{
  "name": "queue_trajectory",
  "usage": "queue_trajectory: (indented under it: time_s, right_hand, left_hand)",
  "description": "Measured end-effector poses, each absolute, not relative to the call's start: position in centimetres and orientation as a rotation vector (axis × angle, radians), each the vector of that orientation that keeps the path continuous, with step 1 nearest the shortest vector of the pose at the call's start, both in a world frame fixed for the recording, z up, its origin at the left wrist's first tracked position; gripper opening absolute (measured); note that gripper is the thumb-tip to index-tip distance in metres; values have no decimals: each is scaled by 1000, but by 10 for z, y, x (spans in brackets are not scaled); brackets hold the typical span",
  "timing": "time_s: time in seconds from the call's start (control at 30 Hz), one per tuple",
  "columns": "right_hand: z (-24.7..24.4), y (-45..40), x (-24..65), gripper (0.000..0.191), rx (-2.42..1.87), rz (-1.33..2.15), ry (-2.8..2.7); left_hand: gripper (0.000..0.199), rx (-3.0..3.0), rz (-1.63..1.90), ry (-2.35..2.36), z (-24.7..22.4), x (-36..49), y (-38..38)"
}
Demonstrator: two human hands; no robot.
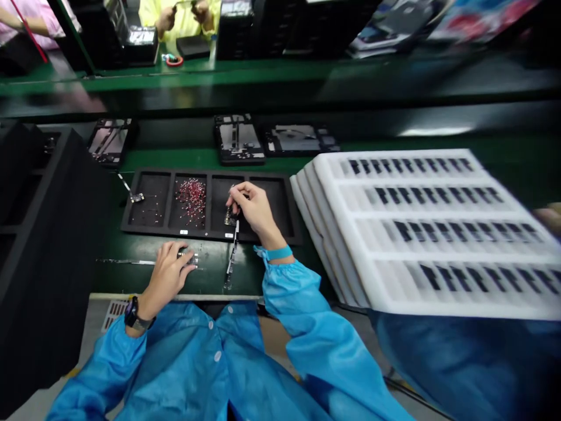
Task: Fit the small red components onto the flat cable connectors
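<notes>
My left hand (169, 272) rests low over the green bench, its thumb and finger closed about a small circuit board (193, 259). A thin flex strip (127, 261) runs out to the left of that hand. Over the third compartment of a black parts tray (210, 233), my right hand (254, 210) is in a pinch. A second small circuit board (230, 217) shows at its fingertips, partly covered by them. From this board a narrow flex strip (232, 257) hangs across the tray's front rim onto the bench. Tiny red and silver parts (191, 200) fill the second compartment.
Another small board (137, 197) lies on the tray's left part. Behind stand opened device housings (239, 139). White foam trays (324, 234) holding dark pieces are stacked at right, black foam boxes (83, 234) at left. Across the bench, a person in a yellow sleeve (188, 17) works.
</notes>
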State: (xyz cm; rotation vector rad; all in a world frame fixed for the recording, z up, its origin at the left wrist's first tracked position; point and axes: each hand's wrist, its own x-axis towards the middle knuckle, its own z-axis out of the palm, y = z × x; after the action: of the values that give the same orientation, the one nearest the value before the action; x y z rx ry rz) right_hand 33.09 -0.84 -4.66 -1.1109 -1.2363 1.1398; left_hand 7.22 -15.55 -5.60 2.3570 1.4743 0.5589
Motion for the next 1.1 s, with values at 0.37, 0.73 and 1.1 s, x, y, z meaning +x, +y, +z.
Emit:
queue_trajectory:
  time_s: [0.37, 0.73, 1.1]
  right_hand:
    - [-50, -6, 327, 39, -1116, 1164, -1302]
    - [-46, -7, 327, 36, -1121, 1070, -1389]
    - [-36, -19, 323, 31, -1107, 1093, -1505]
  left_hand:
    - [12, 2200, 355, 1416, -38, 78, -138]
    - [11, 1875, 875, 1296, -9, 67, -114]
    - [27, 1133, 1122, 1176, 17, 104, -42]
